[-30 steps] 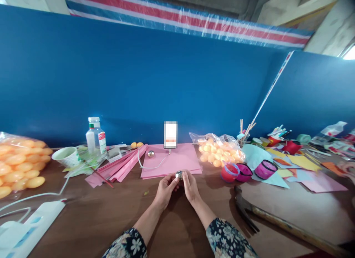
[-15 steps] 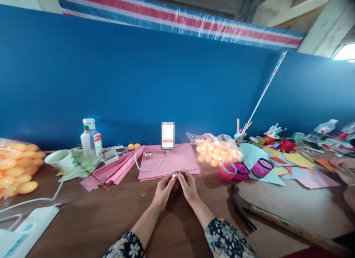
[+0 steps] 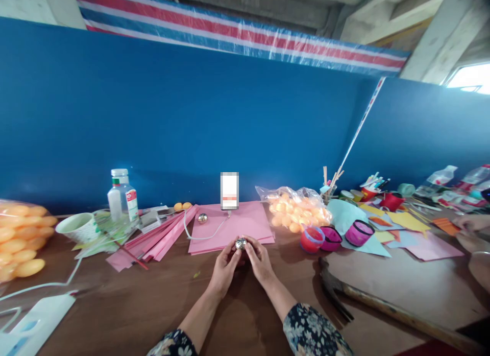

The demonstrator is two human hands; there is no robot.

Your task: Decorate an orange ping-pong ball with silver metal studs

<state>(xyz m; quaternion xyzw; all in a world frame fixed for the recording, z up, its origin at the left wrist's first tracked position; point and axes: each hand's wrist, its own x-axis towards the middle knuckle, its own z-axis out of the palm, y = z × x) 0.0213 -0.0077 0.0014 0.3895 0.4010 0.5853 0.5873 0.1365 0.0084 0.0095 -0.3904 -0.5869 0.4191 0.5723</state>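
Between the fingertips of both hands sits a small shiny silver ball (image 3: 241,243), perhaps a bell; its underside is hidden by the fingers. My left hand (image 3: 226,264) is closed on its left side. From the right, my right hand (image 3: 259,260) grips it too, thumb near the other thumb. Just beyond the hands lies a stack of pink paper (image 3: 245,220). A second shiny silver ball (image 3: 202,218) rests on that stack, beside a white cable (image 3: 206,238) that runs to an upright, blurred-out phone-like device (image 3: 229,191).
Bags of orange balls (image 3: 294,213) stand right and far left. A hammer (image 3: 383,307) lies at the right front. Pink and red small cups (image 3: 359,232), a paper cup (image 3: 78,228), bottles (image 3: 124,197) and a power strip (image 3: 42,323) surround the hands. Another person's hand (image 3: 472,228) is far right.
The camera view has shifted slightly. More of the silver ball's top shows between my fingertips now; both hands keep hold of it.
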